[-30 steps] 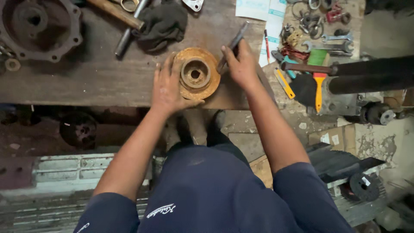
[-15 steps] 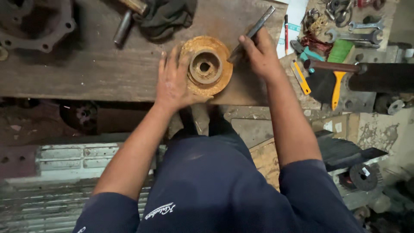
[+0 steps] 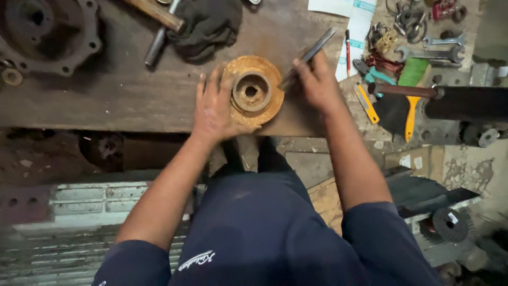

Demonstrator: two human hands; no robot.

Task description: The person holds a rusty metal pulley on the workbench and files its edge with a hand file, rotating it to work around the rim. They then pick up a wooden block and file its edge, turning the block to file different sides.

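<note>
Rusty disc (image 3: 252,91) lay on the desk (image 3: 106,100), pinned beneath the left hand (image 3: 214,108) with fingers spread wide; right hand (image 3: 317,82) fingers gripped a metal bar (image 3: 308,55) beside its rim, best kept steady.

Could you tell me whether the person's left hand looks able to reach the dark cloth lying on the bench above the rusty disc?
Probably yes. The left hand rests on the rusty disc, and the dark cloth lies just beyond its fingertips on the wooden bench, with bare wood between. It would have to let go of the disc first.

Left hand (image 3: 214,108) spread flat, right hand (image 3: 316,85) fingers clenched.
</note>
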